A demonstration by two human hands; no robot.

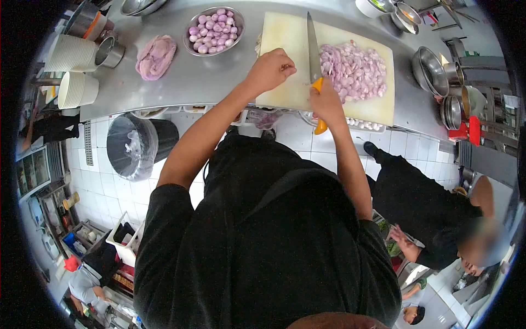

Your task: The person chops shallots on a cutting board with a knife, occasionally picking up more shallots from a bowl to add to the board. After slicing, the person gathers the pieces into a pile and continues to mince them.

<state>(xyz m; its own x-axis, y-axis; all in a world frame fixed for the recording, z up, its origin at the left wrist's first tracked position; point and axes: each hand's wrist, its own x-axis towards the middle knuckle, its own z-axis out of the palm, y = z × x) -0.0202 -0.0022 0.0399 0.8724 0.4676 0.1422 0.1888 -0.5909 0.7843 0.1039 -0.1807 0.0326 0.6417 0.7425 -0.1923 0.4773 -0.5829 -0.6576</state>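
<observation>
My right hand [329, 103] is wrapped round the orange handle of a kitchen knife [313, 50]. Its blade lies over the cutting board [285, 33] and points to the far edge. To the right of the blade spreads a heap of sliced shallots [355, 71]. Above the board's left part is my left hand [271, 71], its fingers curled in towards the thumb; whether something small is between them I cannot make out. A metal bowl of peeled whole shallots [215, 32] stands to the left of the board.
A pinkish crumpled cloth [156, 57] lies on the steel table [186, 82]. Stacked white tubs [76, 90] stand at left, metal bowls [430, 71] at right. A lined bin [134, 145] is on the floor. A co-worker in black [422, 192] is close on my right.
</observation>
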